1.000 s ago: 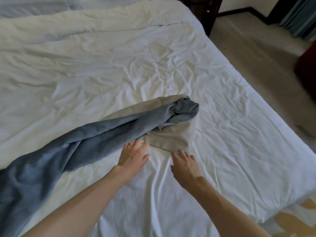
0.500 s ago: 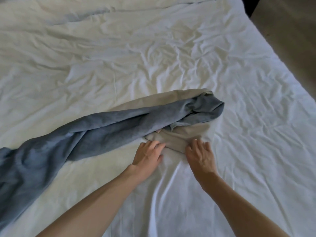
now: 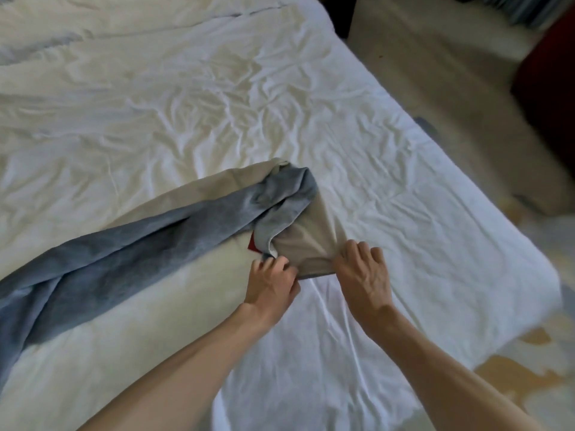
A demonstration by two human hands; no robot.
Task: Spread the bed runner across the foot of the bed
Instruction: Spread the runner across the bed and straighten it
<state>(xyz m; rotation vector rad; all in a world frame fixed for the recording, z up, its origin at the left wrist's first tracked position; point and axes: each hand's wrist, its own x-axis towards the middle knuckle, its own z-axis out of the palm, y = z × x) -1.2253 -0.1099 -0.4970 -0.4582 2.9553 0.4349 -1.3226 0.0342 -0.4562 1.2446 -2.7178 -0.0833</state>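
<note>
The bed runner (image 3: 161, 234) lies bunched and twisted on the white bed (image 3: 217, 104), running from the lower left toward the middle. Its upper face is grey-blue and its underside beige (image 3: 311, 234), with a small red patch showing at the fold. My left hand (image 3: 270, 284) pinches the near edge of the runner's end, fingers closed on the cloth. My right hand (image 3: 362, 272) grips the near right corner of the beige end, fingers curled over it.
The wrinkled white sheet covers the whole bed. The bed's right edge (image 3: 466, 188) drops to a beige floor (image 3: 451, 73). A dark red piece of furniture (image 3: 550, 82) stands at the far right. A patterned yellow and white rug (image 3: 513, 377) lies at the lower right.
Both hands went from resting flat at the runner's end to gripping its near edge. The beige end has been pulled and stretched toward me and to the right.
</note>
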